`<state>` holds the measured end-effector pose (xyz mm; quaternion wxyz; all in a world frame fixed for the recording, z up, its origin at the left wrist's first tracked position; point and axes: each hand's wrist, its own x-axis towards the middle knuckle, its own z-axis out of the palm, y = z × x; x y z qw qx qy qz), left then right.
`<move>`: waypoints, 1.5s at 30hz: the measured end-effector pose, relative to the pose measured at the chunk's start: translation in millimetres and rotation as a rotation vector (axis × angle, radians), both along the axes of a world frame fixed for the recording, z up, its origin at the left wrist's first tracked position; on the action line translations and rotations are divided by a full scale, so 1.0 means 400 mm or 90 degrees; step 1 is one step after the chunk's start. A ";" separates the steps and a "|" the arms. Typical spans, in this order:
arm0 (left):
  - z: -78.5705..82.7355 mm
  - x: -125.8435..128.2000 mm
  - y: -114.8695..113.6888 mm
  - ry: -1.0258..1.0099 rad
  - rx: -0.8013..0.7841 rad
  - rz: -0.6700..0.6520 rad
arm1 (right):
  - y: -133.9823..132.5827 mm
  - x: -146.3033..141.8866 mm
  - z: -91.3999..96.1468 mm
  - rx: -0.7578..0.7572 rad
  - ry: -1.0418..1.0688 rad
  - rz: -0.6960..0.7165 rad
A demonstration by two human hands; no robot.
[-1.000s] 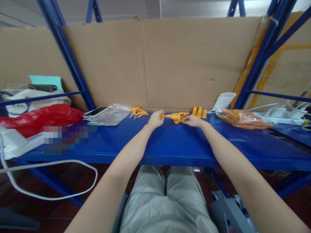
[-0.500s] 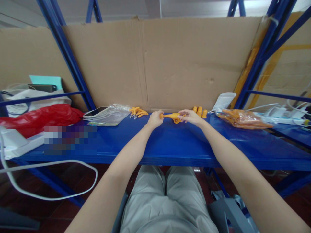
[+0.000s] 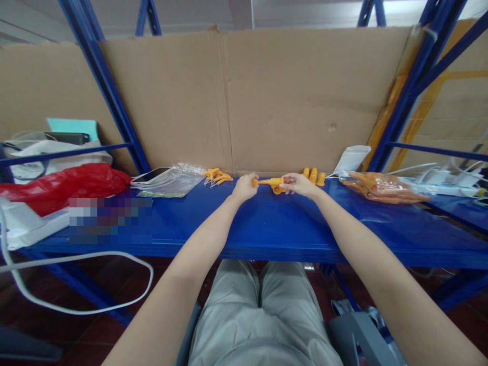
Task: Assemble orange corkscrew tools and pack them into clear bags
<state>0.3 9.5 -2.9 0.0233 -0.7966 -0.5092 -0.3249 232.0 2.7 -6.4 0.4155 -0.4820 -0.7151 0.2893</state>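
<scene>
An orange plastic piece (image 3: 271, 181) with a narrow ribbed shaft and a thicker body stretches between my two hands, just above the blue table. My left hand (image 3: 245, 187) is closed around its narrow left end. At the thicker right end, my right hand (image 3: 298, 184) grips it with bent fingers. Beneath the body lies a loose round orange part (image 3: 277, 189). To the left rest several orange pieces with small metal chains (image 3: 217, 176). Several orange cylindrical parts (image 3: 313, 176) stand just behind my right hand.
The blue metal table (image 3: 282, 229) backs onto a cardboard panel (image 3: 285, 101). A clear plastic bag (image 3: 179, 183) and red plastic bag (image 3: 72, 183) lie left. At right are a bag of orange parts (image 3: 381, 187) and white cables. A white cable (image 3: 150, 284) loops over the front left.
Both hands keep their hold on the orange piece. My left hand and the piece have shifted very slightly to the right; everything else stays put.
</scene>
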 end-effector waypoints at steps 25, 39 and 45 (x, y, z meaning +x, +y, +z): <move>0.011 -0.033 0.001 0.132 -0.002 0.038 | 0.026 0.062 -0.026 0.023 -0.396 -0.121; 0.039 0.005 0.142 0.305 -0.095 -0.041 | 0.036 0.076 -0.043 -0.021 -0.405 -0.109; 0.028 0.040 0.168 0.265 -0.121 -0.045 | 0.046 0.087 -0.051 0.011 -0.373 -0.092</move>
